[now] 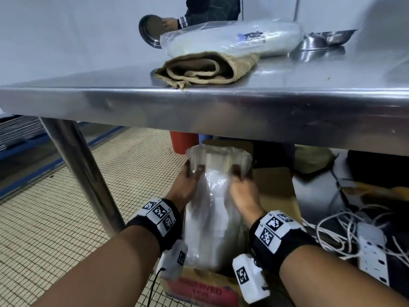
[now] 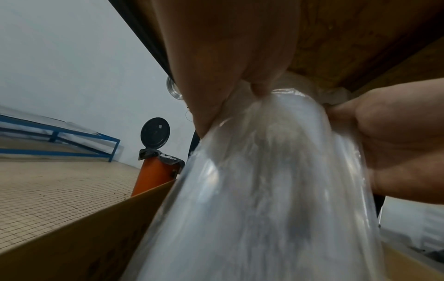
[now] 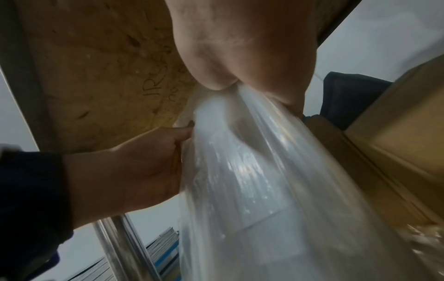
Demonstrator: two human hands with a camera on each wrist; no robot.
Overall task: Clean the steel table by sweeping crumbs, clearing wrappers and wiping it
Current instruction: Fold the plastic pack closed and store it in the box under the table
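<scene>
1. Head view: below the steel bench's (image 1: pixel 199 105) front edge, the left hand (image 1: pixel 184 185) and right hand (image 1: pixel 242 193) each pinch the top of a clear plastic bag (image 1: pixel 212 218), fingers curled into its bunched mouth. The bag stands in a cardboard box (image 1: pixel 199 289) on the floor. On the bench near the front edge lies a folded brown cloth (image 1: pixel 203 68); behind it a plastic-wrapped pack (image 1: pixel 232 38), with steel bowls (image 1: pixel 321 43) toward the right back.
2. Left wrist view: the left hand (image 2: pixel 230 62) clamps the plastic bag (image 2: pixel 276 190) at its gathered top; the right hand (image 2: pixel 396 138) grips it opposite. An orange bin (image 2: pixel 156 175) stands beyond the box wall.
3. Right wrist view: the right hand (image 3: pixel 242 47) pinches the bag's (image 3: pixel 252 180) top, and the left hand (image 3: pixel 134 167) grips its side.
</scene>
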